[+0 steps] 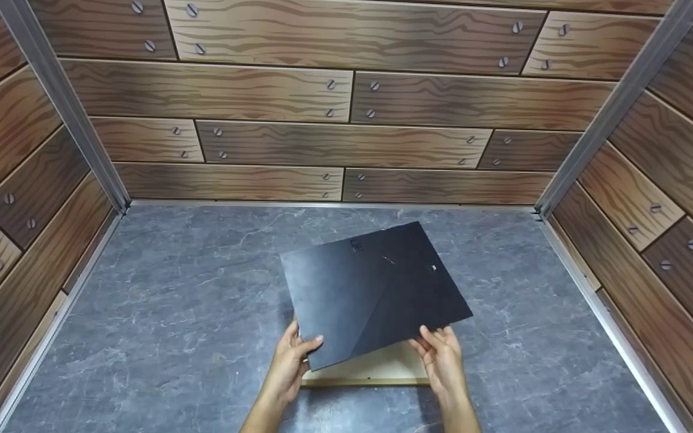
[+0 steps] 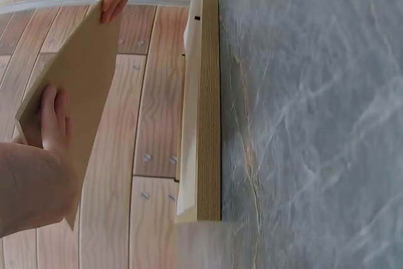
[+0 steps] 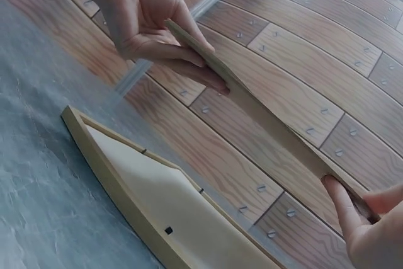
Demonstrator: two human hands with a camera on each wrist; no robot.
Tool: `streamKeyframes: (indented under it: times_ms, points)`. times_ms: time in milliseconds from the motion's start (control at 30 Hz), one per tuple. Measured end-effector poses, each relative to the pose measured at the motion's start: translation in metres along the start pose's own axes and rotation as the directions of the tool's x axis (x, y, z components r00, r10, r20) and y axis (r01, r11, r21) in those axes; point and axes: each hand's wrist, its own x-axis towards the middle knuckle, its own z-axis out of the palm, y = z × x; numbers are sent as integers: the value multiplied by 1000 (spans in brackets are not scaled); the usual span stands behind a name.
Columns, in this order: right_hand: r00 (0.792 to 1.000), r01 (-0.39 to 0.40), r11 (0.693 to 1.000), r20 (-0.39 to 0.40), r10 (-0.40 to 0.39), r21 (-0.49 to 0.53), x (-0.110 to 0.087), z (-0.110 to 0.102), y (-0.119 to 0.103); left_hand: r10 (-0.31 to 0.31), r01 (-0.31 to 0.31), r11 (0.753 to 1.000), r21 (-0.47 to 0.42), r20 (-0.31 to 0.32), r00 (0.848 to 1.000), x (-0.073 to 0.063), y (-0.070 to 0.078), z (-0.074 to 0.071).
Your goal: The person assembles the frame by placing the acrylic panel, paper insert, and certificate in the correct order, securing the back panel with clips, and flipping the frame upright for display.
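A picture frame's backing board [image 1: 376, 294], black on its upper face with a folded easel leg, is held tilted in both hands. My left hand [image 1: 289, 361] grips its near left corner, thumb on the black face. At the near right edge, my right hand [image 1: 441, 358] pinches the board between thumb and fingers. The plain tan underside of the board [image 2: 82, 86] shows in the left wrist view. Below it a wooden picture frame [image 3: 119, 200] lies back up on the table, with a pale sheet [image 3: 145, 168] inside and small dark tabs along its inner edge.
The grey marbled tabletop [image 1: 172, 313] is bordered by wood-print walls [image 1: 274, 96] at the back and both sides. Metal corner posts [image 1: 70, 102] and edge strips [image 1: 617, 355] line the enclosure.
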Motion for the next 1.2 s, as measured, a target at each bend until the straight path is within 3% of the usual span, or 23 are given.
streamKeyframes:
  times_ms: [233, 433, 600, 767, 867, 1033, 1200]
  points:
    - [992, -47, 995, 113, 57, -88, -2, -27, -18, -29, 29, 999, 12, -1, 1000, -1, 8, -12]
    - [989, -92, 979, 95, 111, -183, 1, -59, -45, -51, 52, 998, -25, 41, 998, -1, 13, -22]
    - [970, -152, 965, 154, 187, -212, 0, -71, -56, -66, 64, 997, 53, 31, 997, 1, 14, -27]
    - [959, -154, 966, 204, 197, -209, -1, -77, -57, -104, 97, 985, 143, 43, 994, 4, 12, -31]
    - [963, -172, 957, 167, 214, -236, -1, -80, -55, -130, 119, 981, 152, 68, 989, 5, 10, -33]
    - [966, -237, 933, 36, 256, -272, -3, -85, -52, -165, 146, 978, 146, 131, 978, 5, 9, -36]
    - [964, -260, 920, -34, 262, -292, -3, -89, -50, -124, 88, 961, 260, 123, 985, 1, 7, -37]
